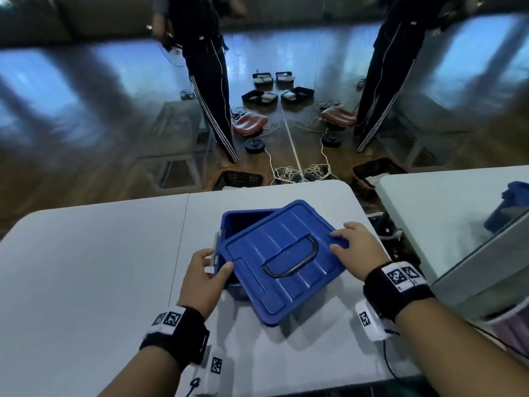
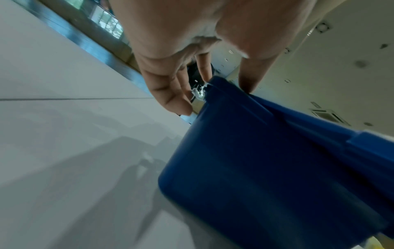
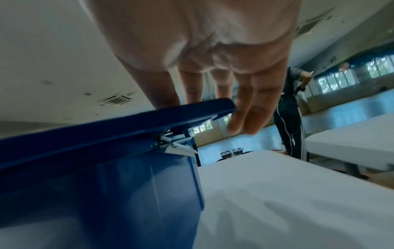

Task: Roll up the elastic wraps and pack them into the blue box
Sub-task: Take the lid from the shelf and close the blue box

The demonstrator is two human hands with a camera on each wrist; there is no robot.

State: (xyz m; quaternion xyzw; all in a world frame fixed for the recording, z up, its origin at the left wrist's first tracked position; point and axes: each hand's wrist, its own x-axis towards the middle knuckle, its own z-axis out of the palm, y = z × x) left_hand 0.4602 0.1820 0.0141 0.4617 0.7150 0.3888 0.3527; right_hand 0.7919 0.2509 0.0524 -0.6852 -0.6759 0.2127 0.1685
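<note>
The blue box stands on the white table, its blue lid lying askew across it, so the far left corner of the dark inside shows. My left hand grips the lid's near left corner, thumb on top, fingers by the grey latch. My right hand grips the lid's right corner. In the left wrist view, the left hand sits at the box corner. In the right wrist view, the right hand curls round the lid edge. No elastic wraps are visible.
A second white table stands to the right with a blue object on it. Beyond the table's far edge are a standing person, red stools, black trays, crates and loose cables on the floor.
</note>
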